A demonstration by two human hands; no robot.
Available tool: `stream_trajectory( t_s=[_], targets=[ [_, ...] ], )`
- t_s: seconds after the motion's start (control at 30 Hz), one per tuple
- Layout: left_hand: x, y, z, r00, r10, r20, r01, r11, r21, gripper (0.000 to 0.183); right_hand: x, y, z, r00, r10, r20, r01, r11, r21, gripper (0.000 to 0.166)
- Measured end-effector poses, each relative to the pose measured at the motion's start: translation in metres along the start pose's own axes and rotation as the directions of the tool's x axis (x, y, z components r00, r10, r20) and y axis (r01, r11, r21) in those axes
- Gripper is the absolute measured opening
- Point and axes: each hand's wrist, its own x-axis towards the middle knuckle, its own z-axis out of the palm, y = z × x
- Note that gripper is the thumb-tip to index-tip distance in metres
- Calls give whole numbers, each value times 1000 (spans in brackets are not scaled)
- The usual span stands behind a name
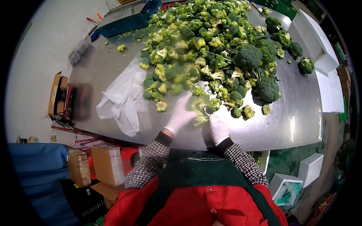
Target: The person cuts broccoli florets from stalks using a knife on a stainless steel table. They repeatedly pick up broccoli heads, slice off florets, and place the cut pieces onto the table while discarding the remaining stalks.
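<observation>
My left hand (181, 114), in a white glove, reaches to the near edge of a large heap of broccoli florets (195, 42). Its thumb and fingers are spread beside a blurred, pale-cut broccoli piece (200, 104); whether they touch it is unclear. Close by on the right, my gloved right hand (219, 128) is curled into a fist. A tan end at its heel looks like the handle of a small knife (230, 136); the blade is hardly visible. Loose florets (249, 111) lie just beyond this hand on the steel table (291, 121).
A crumpled white plastic sheet (124, 96) lies left of the heap. Whole broccoli heads (267, 89) sit along its right side. A blue-sided metal box (124, 22) stands at the back left. White foam boxes (314, 42) line the right edge, and another knife (256, 8) lies at the far end.
</observation>
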Motion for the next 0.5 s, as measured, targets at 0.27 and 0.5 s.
stream_trajectory(
  t_s=[0.27, 0.5],
  targets=[
    [-9, 12, 3, 1000, -6, 27, 17, 917, -399, 80, 4, -2, -10, 976, 194, -98, -148, 924, 353, 11],
    [-19, -6, -6, 999, 45, 16, -28, 827, -561, 78, 31, 51, -16, 841, 507, 191, -418, 383, 824, 29]
  ],
)
